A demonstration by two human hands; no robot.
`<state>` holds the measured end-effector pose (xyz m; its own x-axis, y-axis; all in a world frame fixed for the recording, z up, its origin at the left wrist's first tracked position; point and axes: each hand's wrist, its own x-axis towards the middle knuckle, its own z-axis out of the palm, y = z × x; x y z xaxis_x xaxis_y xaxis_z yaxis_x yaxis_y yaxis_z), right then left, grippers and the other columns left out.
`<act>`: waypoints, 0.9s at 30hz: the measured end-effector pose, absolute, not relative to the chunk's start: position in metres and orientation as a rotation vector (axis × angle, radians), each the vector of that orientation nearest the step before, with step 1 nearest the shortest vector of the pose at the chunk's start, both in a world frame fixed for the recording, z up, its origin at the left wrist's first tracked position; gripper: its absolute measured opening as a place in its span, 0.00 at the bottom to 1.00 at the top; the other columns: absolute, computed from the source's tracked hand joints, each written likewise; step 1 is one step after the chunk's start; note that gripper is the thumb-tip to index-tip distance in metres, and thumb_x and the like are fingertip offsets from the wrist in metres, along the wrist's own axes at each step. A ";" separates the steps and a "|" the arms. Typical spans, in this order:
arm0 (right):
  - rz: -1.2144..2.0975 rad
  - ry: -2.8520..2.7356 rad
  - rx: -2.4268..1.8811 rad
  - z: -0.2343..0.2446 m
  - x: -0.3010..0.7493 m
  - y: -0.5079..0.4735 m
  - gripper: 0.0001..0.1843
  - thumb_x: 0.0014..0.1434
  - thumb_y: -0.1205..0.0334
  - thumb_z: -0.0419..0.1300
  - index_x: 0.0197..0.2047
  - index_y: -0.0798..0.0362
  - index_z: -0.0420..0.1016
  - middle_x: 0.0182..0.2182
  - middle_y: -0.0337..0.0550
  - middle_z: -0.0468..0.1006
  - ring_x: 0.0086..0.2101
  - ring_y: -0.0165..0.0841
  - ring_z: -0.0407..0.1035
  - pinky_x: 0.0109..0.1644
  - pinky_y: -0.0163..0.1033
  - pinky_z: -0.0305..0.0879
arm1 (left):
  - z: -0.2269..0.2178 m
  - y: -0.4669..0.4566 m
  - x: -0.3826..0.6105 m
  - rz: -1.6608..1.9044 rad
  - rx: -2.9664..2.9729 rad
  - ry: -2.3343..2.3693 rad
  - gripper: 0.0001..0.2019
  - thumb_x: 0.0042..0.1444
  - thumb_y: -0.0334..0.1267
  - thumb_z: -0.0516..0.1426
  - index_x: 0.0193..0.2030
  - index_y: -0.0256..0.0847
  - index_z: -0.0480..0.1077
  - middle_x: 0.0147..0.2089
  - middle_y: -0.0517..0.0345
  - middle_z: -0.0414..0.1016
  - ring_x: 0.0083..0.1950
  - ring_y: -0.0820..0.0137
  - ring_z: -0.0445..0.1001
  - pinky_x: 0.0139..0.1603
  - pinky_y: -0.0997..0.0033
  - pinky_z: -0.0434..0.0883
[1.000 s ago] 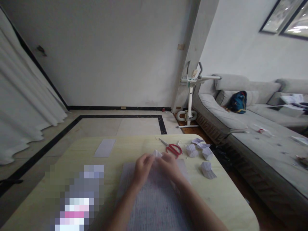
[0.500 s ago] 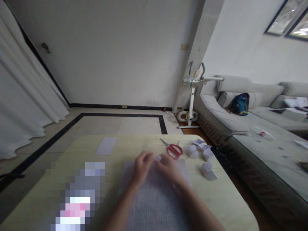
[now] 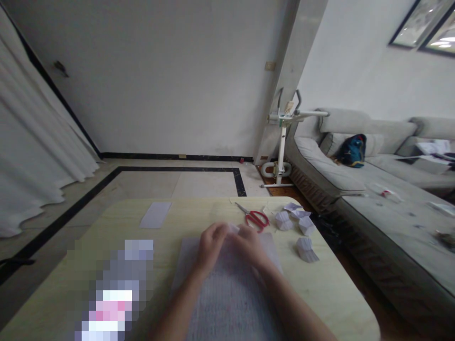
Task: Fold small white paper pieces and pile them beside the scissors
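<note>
My left hand (image 3: 210, 247) and my right hand (image 3: 250, 245) meet over the middle of a pale yellow table (image 3: 330, 289), fingers pinched together on a small folded piece of white paper (image 3: 232, 228). Most of that paper is hidden by my fingers. Under my hands and forearms lies a large sheet of printed paper (image 3: 227, 293). Red-handled scissors (image 3: 255, 218) lie just beyond my right hand.
Several folded paper pieces (image 3: 298, 222) sit at the table's far right, one more (image 3: 306, 249) nearer the right edge. A blank paper strip (image 3: 155, 215) lies far left. A blurred-out object (image 3: 113, 289) stands near left. A grey sofa (image 3: 373, 189) and an exercise bike (image 3: 282, 142) are beyond.
My hands stay together on the small paper with only slight finger movement. The view has shifted a little.
</note>
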<state>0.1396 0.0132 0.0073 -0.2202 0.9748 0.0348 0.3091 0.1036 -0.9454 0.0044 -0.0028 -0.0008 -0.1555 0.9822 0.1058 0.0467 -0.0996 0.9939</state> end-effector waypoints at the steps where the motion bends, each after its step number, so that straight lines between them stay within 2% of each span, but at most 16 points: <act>1: 1.157 -1.590 -1.281 0.005 0.141 0.015 0.12 0.53 0.57 0.58 0.23 0.56 0.68 0.18 0.35 0.64 0.21 0.26 0.58 0.22 0.30 0.52 | -0.001 -0.003 0.005 1.369 1.258 1.280 0.15 0.52 0.47 0.56 0.35 0.36 0.74 0.30 0.56 0.75 0.32 0.69 0.72 0.31 0.74 0.67; 3: 1.171 -1.499 -1.281 0.001 0.142 0.018 0.13 0.53 0.55 0.59 0.25 0.57 0.69 0.19 0.35 0.65 0.21 0.26 0.59 0.23 0.30 0.54 | -0.001 -0.003 0.007 1.333 1.271 1.253 0.16 0.53 0.47 0.56 0.36 0.36 0.74 0.31 0.54 0.76 0.32 0.68 0.72 0.32 0.74 0.67; 9: 1.089 -1.543 -1.232 0.001 0.142 0.019 0.18 0.54 0.49 0.57 0.23 0.56 0.68 0.19 0.36 0.66 0.22 0.27 0.59 0.24 0.32 0.54 | 0.003 -0.003 0.004 1.363 1.198 1.341 0.15 0.52 0.47 0.56 0.30 0.36 0.72 0.25 0.58 0.72 0.27 0.71 0.70 0.29 0.75 0.66; 16: 1.160 -1.460 -1.200 0.002 0.145 0.018 0.17 0.53 0.50 0.58 0.21 0.54 0.66 0.19 0.37 0.66 0.22 0.29 0.59 0.24 0.33 0.54 | 0.003 -0.003 0.005 1.253 1.169 1.230 0.16 0.50 0.48 0.58 0.35 0.35 0.73 0.27 0.58 0.74 0.28 0.71 0.71 0.28 0.76 0.66; 23: 1.155 -1.468 -1.206 0.002 0.143 0.019 0.17 0.54 0.50 0.56 0.22 0.53 0.66 0.20 0.37 0.65 0.23 0.29 0.60 0.26 0.34 0.55 | -0.002 -0.002 0.002 1.218 1.214 1.244 0.16 0.49 0.48 0.59 0.30 0.34 0.73 0.25 0.58 0.72 0.27 0.71 0.70 0.27 0.76 0.65; 27: 1.095 -1.478 -1.126 0.001 0.145 0.019 0.17 0.56 0.51 0.55 0.22 0.53 0.63 0.19 0.36 0.63 0.23 0.28 0.58 0.26 0.34 0.53 | 0.000 -0.004 0.003 1.237 1.140 1.161 0.17 0.50 0.48 0.59 0.36 0.33 0.73 0.29 0.56 0.74 0.28 0.71 0.71 0.29 0.75 0.67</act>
